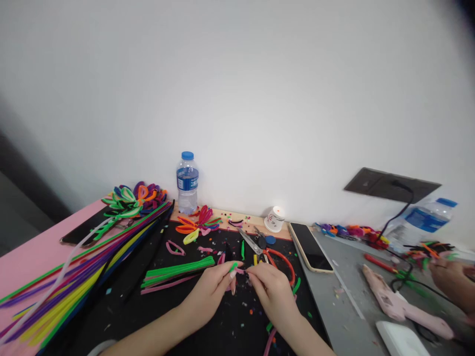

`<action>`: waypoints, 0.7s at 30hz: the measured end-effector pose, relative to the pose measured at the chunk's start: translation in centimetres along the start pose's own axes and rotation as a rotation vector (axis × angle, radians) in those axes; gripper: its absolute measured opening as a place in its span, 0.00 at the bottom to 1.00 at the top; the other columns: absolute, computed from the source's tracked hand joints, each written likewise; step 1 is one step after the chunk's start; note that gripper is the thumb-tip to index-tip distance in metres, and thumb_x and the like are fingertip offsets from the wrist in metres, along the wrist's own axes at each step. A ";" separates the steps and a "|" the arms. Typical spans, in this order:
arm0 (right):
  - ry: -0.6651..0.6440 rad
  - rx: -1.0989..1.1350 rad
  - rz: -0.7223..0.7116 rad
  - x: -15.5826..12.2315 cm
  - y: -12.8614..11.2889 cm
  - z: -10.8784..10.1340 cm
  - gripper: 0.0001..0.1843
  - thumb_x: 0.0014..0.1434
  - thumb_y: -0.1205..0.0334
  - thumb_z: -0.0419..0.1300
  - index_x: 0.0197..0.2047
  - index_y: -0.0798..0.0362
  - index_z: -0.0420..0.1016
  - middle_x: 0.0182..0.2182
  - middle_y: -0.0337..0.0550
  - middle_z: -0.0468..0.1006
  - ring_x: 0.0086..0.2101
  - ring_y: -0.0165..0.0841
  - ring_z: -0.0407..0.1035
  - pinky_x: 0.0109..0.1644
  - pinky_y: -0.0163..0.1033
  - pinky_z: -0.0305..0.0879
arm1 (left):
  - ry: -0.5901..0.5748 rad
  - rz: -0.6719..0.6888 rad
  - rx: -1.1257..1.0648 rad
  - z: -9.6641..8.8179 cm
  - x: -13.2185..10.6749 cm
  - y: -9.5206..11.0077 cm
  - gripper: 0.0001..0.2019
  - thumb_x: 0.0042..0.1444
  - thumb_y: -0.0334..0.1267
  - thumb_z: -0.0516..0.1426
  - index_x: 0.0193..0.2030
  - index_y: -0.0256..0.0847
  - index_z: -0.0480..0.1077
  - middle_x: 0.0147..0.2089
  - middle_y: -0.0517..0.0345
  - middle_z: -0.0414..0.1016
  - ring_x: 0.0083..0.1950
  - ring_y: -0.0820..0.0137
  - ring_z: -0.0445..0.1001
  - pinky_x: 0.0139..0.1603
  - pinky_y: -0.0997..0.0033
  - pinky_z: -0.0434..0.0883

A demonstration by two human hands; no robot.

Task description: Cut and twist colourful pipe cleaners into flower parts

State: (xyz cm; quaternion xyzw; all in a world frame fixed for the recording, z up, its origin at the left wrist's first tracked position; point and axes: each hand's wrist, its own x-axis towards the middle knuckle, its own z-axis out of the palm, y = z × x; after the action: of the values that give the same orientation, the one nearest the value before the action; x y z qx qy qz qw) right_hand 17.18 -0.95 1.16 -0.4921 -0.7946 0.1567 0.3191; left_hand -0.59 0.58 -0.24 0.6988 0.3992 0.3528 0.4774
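Note:
My left hand (208, 287) is closed in a pinch on a short fuzzy pipe cleaner (240, 271), pink where it shows between the hands and green at the left fingertips. My right hand (272, 291) pinches near its other end, with the fingertips almost meeting the left ones. Beside my left hand lies a bundle of green and pink pipe cleaners (178, 272). Scissors (254, 242) with orange-red handles lie just beyond my right hand. Farther back is a multicoloured pipe-cleaner flower (200, 225), and a pink loop (175, 248) rests on the black mat (148, 321).
Long pipe cleaners (85, 267) and a white cable (63, 277) stretch along the left. A water bottle (187, 183), a paper cup (274, 219) and a phone (311, 249) line the back. To the right are a pink glue gun (401, 301) and another person's hand (452, 282).

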 end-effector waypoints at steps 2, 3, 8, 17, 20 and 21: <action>0.020 -0.029 -0.006 -0.1 0.1 0.1 0.10 0.61 0.68 0.49 0.35 0.51 0.71 0.29 0.42 0.74 0.31 0.33 0.67 0.36 0.36 0.62 | 0.006 0.043 0.077 -0.1 0.0 0.0 0.16 0.61 0.38 0.44 0.51 0.39 0.66 0.29 0.61 0.70 0.32 0.72 0.68 0.40 0.73 0.64; 0.024 -0.045 -0.006 -0.1 0.0 0.1 0.10 0.61 0.67 0.49 0.34 0.52 0.71 0.28 0.42 0.73 0.31 0.33 0.67 0.35 0.36 0.62 | 0.010 0.061 0.111 -0.2 0.0 0.0 0.16 0.61 0.37 0.44 0.51 0.40 0.66 0.30 0.60 0.71 0.33 0.72 0.68 0.41 0.73 0.64; 0.043 -0.062 -0.005 -0.4 -0.1 0.2 0.11 0.61 0.66 0.49 0.34 0.52 0.71 0.28 0.43 0.73 0.30 0.33 0.67 0.34 0.35 0.62 | -0.024 0.132 0.200 -0.1 -0.3 0.0 0.17 0.61 0.35 0.43 0.54 0.42 0.64 0.32 0.59 0.71 0.35 0.71 0.69 0.42 0.73 0.65; -0.026 0.160 0.021 -0.5 -0.9 0.8 0.09 0.60 0.67 0.50 0.38 0.52 0.71 0.32 0.43 0.74 0.33 0.32 0.68 0.38 0.33 0.62 | -0.047 0.121 0.189 0.1 -0.5 -0.4 0.16 0.61 0.35 0.43 0.50 0.41 0.66 0.34 0.56 0.71 0.36 0.70 0.70 0.43 0.72 0.66; -0.044 0.248 0.125 -0.1 -1.0 0.4 0.11 0.61 0.65 0.48 0.36 0.54 0.72 0.26 0.41 0.72 0.28 0.30 0.67 0.34 0.33 0.61 | 0.044 0.066 0.141 -0.2 -0.3 -0.3 0.16 0.60 0.36 0.44 0.51 0.41 0.66 0.45 0.52 0.72 0.46 0.66 0.68 0.50 0.69 0.63; -0.058 0.300 0.183 0.1 -0.9 0.4 0.14 0.62 0.62 0.47 0.33 0.54 0.71 0.22 0.39 0.70 0.24 0.29 0.65 0.30 0.33 0.60 | 0.088 0.039 0.125 -0.4 -0.2 -0.2 0.16 0.60 0.37 0.44 0.51 0.41 0.66 0.47 0.52 0.71 0.49 0.65 0.67 0.53 0.67 0.61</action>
State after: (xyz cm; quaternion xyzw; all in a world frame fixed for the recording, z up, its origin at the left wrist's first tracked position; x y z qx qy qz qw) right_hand 16.34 -1.27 1.40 -0.5044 -0.7233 0.3159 0.3501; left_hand -1.04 0.62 -0.30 0.7186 0.4273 0.3669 0.4080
